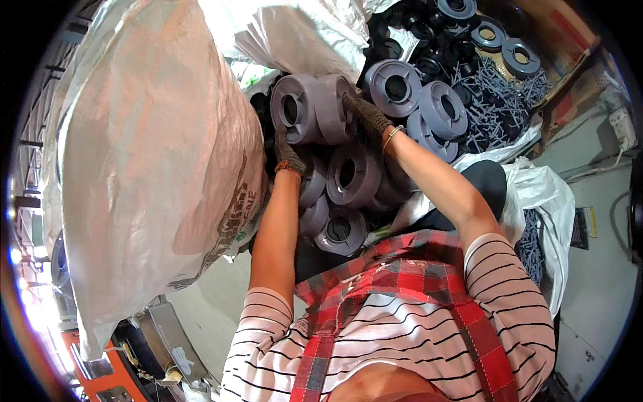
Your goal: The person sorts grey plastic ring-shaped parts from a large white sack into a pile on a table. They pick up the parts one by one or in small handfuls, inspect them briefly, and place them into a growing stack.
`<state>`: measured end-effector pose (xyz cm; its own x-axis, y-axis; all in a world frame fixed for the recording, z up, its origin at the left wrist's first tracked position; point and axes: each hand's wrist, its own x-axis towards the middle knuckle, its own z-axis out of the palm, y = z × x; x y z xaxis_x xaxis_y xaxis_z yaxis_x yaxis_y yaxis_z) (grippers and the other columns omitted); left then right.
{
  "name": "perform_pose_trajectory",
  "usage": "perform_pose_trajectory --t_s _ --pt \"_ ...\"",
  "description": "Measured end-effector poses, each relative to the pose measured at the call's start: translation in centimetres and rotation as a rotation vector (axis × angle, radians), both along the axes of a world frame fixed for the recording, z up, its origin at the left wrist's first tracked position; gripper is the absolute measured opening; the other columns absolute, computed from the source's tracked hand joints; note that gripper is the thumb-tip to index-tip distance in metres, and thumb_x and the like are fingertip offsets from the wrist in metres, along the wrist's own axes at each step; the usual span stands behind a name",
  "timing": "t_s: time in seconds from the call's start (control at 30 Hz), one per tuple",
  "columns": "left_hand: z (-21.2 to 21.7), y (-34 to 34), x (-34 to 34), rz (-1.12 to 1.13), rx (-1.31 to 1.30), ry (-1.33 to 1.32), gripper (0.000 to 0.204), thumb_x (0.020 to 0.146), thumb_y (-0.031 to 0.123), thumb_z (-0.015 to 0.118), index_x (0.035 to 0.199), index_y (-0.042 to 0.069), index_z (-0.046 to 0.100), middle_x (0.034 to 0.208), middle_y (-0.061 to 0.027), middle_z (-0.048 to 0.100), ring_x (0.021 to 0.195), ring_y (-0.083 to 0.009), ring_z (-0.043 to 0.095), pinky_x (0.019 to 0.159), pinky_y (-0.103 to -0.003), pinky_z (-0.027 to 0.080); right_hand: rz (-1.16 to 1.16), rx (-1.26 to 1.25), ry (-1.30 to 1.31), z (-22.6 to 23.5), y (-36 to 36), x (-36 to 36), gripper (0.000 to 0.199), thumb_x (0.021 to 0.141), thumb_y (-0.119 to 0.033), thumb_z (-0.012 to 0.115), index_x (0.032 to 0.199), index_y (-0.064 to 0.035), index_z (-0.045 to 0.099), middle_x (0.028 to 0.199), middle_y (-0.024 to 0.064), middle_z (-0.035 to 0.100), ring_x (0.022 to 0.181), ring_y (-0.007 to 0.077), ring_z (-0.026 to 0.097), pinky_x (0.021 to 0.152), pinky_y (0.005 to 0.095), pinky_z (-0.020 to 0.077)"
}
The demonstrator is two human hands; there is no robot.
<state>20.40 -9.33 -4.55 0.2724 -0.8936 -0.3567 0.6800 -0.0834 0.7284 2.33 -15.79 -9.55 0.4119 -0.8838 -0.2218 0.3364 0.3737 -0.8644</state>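
My left hand, in a dark knitted glove, grips the lower left side of a grey round plastic part with a hole in its middle. Against its right side stands a second grey plastic part; my gloved right hand has hold of that one by its right side. The fingertips are partly hidden behind the parts. Below my hands lie more such parts, among them a tilted ring and a lower ring with a dark centre.
A big white woven sack bulges on the left. To the right are more grey rings, black plastic pieces and a heap of grey screw-like pieces beside a cardboard box. A white sack lies by my right knee.
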Motion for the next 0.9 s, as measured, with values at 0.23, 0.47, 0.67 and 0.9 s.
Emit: perform_pose_trajectory --t_s 0.23,0.47,0.67,0.9 --pt "-2.5 -0.9 0.6 -0.157 -0.310 -0.781 0.035 0.083 0.018 0.055 0.114 0.002 0.055 0.104 -0.0055 0.059 0.095 -0.0145 0.054 0.088 -0.030 0.043 -0.053 0.136 -0.396 10.1 8.8 -1.8 0.038 0.092 -0.031 0.042 0.116 -0.0032 0.052 0.107 0.0099 0.056 0.094 0.0235 0.054 0.083 0.0289 0.0438" --pt "23.5 9.0 -12.8 -0.280 -0.766 -0.416 0.044 0.076 0.008 0.068 0.116 0.004 0.048 0.101 -0.0096 0.057 0.088 -0.0176 0.057 0.074 -0.034 0.049 -0.556 -0.967 0.262 19.5 11.0 -9.8 0.026 0.089 -0.021 0.043 0.105 -0.0050 0.055 0.098 0.0123 0.059 0.088 0.0258 0.058 0.076 0.0324 0.0470" --pt "38.0 11.8 -6.2 0.159 -1.023 -0.774 0.044 0.077 0.004 0.064 0.117 0.001 0.048 0.109 -0.0133 0.055 0.099 -0.0217 0.053 0.084 -0.036 0.044 -0.831 -1.882 0.657 42.6 5.2 -0.5 0.019 0.086 -0.012 0.043 0.096 -0.0065 0.058 0.091 0.0143 0.062 0.083 0.0278 0.061 0.070 0.0354 0.0497" --pt "33.0 16.1 -5.7 0.621 -1.468 -1.540 0.043 0.078 0.000 0.060 0.120 -0.003 0.048 0.119 -0.0177 0.052 0.112 -0.0264 0.049 0.095 -0.038 0.038 -0.933 -2.312 1.149 41.1 -0.8 -1.2 0.019 0.086 -0.014 0.042 0.091 -0.0116 0.061 0.081 0.0129 0.064 0.072 0.0291 0.062 0.062 0.0385 0.0494"
